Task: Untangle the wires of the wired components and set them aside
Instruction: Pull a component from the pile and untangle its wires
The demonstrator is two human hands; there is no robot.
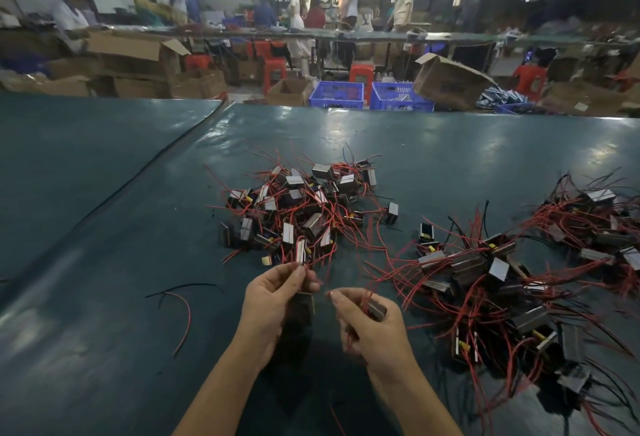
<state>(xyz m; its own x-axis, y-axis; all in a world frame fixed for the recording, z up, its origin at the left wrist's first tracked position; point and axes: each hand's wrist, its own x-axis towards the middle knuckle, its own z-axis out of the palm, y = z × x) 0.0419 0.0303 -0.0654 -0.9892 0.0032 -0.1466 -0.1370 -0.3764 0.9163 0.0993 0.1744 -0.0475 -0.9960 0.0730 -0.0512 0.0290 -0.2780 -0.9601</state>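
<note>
A tangled heap of small dark block components with red wires (304, 207) lies in the middle of the dark green table (104, 193). A second heap (491, 279) spreads along the right. My left hand (273, 300) holds a dark component (303, 305) and pinches thin red wires near the first heap's front edge. My right hand (370, 328) grips another component (375, 310) with red wires running out between the fingers. The two hands are close together, just in front of the central heap.
Loose black and red wire pieces (183, 311) lie on the table at the left. Beyond the far table edge stand blue crates (336, 94), cardboard boxes (450, 83), red stools and several people at another bench.
</note>
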